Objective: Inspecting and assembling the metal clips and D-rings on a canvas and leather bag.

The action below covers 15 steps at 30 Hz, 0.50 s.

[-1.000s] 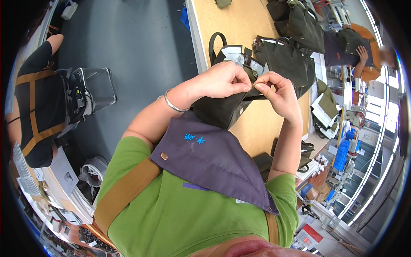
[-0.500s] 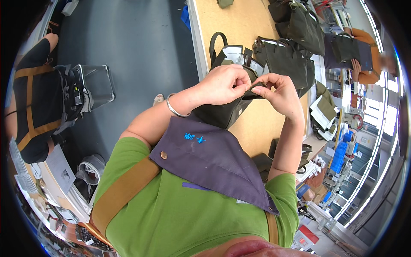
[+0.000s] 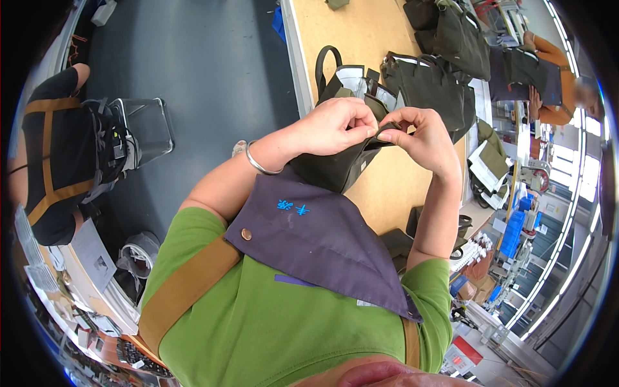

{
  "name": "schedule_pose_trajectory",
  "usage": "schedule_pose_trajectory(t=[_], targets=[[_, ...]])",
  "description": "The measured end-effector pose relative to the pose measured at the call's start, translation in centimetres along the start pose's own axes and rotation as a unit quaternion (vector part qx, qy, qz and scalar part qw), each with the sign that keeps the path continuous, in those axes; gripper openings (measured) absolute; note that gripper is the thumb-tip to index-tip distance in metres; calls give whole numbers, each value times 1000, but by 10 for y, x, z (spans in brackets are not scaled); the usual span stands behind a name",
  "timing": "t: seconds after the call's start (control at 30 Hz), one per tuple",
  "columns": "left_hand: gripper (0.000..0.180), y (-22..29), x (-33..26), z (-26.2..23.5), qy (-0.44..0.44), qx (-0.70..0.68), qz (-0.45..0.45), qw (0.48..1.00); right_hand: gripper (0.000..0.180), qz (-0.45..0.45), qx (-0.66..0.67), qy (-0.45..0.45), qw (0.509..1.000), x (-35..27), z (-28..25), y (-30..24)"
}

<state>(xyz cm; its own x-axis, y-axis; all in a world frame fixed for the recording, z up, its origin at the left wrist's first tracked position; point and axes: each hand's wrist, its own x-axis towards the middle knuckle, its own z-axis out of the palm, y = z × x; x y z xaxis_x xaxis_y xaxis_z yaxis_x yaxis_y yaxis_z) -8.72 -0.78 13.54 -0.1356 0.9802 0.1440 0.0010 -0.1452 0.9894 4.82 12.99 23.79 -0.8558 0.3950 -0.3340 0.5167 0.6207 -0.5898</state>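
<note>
A dark olive handbag (image 3: 335, 169) rests at the table's edge against my apron, its top parted so that a pale lining and an olive inner panel show. My left hand (image 3: 340, 126) pinches the bag's upper edge between thumb and fingers. Close beside it, my right hand (image 3: 416, 134) grips the same edge with thumb and forefinger, the two sets of fingertips almost meeting. One looped handle (image 3: 327, 59) stands up on the bag's far side. Whether anything small sits between the fingertips is hidden.
More dark handbags (image 3: 429, 87) stand on the wooden table (image 3: 377, 35) at the far right. Further dark pieces (image 3: 400, 244) lie near my right arm. A person (image 3: 554, 84) holds a bag beyond the table; another person (image 3: 58, 155) sits left by a clear bin (image 3: 145, 126).
Both hands keep their pinch on the bag's edge, with only a slight shift of the fingers and wrists. The person at the right has moved a little.
</note>
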Motion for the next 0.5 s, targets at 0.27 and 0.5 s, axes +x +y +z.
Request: schedule_pose_trajectory(t=[0.27, 0.5], targets=[[15, 2, 7, -16, -84, -15, -33, 996, 17, -9, 15, -5, 1000, 2, 0, -2], [12, -3, 5, -7, -48, -46, -64, 996, 18, -18, 27, -12, 999, 2, 0, -2]])
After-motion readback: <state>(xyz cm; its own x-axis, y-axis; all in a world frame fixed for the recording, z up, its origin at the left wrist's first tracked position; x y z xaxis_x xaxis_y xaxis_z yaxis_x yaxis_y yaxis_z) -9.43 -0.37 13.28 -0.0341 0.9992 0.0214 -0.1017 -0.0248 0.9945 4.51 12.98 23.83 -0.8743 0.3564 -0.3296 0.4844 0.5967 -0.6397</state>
